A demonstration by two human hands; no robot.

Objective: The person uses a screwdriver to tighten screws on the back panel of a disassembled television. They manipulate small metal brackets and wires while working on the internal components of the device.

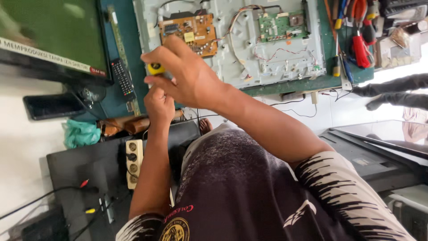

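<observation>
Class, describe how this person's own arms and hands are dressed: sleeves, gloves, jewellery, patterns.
Both hands, left hand and right hand, are bare: no gloves, rings or watch visible. Forearms are uncovered. Short sleeves of a dark T-shirt carry jagged white streak patterns.

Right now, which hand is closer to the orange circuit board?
Right. The right hand, holding the screwdriver, is just below the board, overlapping its edge in view. The left hand is lower, under the right.
</observation>
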